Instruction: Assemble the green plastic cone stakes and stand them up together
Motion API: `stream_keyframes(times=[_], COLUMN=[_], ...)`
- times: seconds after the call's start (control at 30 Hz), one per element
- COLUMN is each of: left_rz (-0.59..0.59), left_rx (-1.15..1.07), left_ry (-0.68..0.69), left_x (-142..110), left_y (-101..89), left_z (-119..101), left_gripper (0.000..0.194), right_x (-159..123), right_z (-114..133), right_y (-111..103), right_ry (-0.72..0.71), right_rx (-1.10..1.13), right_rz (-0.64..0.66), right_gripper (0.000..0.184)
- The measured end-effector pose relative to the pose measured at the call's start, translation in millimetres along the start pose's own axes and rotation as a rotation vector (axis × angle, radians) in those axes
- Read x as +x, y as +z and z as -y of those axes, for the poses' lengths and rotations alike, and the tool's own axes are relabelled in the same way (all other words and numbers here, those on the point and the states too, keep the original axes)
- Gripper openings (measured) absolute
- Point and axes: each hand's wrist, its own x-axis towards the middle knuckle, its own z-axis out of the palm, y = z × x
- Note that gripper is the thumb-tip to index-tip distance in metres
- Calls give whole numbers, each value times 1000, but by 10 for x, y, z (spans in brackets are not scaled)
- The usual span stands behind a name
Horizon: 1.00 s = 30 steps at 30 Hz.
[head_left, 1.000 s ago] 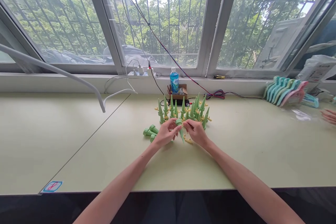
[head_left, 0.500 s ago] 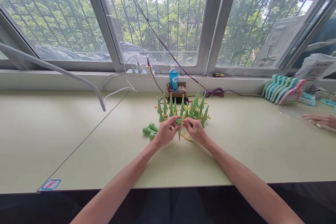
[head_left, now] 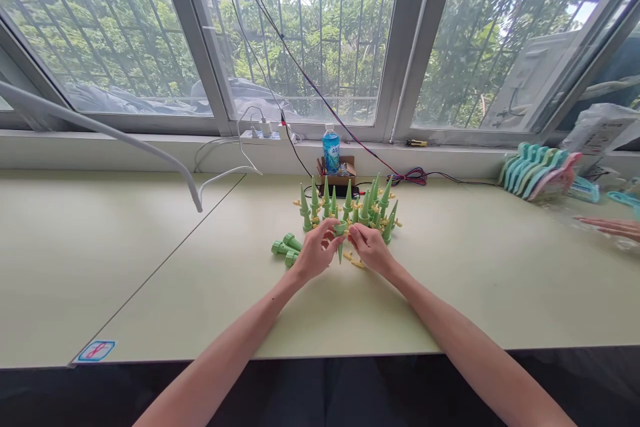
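Observation:
My left hand [head_left: 314,255] and my right hand [head_left: 369,249] meet over the pale green table [head_left: 150,267], both pinching one green plastic spike [head_left: 341,239] that points tip down between them. Just behind stands a cluster of upright green spikes [head_left: 350,205] fitted with small yellow pieces. A few green spikes lie on their sides [head_left: 285,249] left of my left hand. Loose yellow pieces [head_left: 354,261] rest on the table under my right hand.
A blue-labelled bottle [head_left: 331,152] and a small cardboard box [head_left: 340,170] stand by the windowsill, with cables [head_left: 415,178] trailing right. Stacked pastel plastic items [head_left: 537,170] sit far right, where another person's hand [head_left: 613,227] rests. A white tube [head_left: 115,140] arches at left.
The spike between my hands has turned from slanting to nearly vertical, tip down. The other person's hand at the far right has shifted along the table edge.

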Motion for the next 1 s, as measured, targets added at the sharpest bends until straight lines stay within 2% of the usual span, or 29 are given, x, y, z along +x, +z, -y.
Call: stream_keyframes(times=[0.23, 0.33, 0.4, 0.5, 0.6, 0.67, 0.77, 0.87, 1.0], left_rz=[-7, 10, 16, -14, -86, -95, -20, 99, 161], left_rx=[119, 139, 121, 49, -57, -132, -266, -378, -441], left_ry=[154, 161, 116, 17, -78, -167, -309, -418, -460], left_x=[-24, -32, -33, -22, 3, 24, 49, 60, 56], left_y=[24, 23, 21, 12, -4, -17, -31, -42, -57], left_z=[91, 67, 16, -59, -73, -54, -44, -84, -136], left_gripper=[12, 13, 18, 37, 35, 45, 62, 60, 54], right_x=[3, 3, 3, 2, -2, -7, -14, -18, -24], right_z=[50, 47, 37, 24, 21, 23, 28, 29, 23], right_y=[-10, -6, -3, -5, -18, -26, -35, -41, -48], right_ry=[63, 72, 61, 42, 32, 22, -14, -35, -19], right_rx=[11, 22, 31, 44, 38, 30, 11, -4, -5], right_rz=[11, 7, -8, -48, -64, -61, -31, 0, 10], right_gripper=[49, 49, 48, 47, 47, 45, 43, 41, 41])
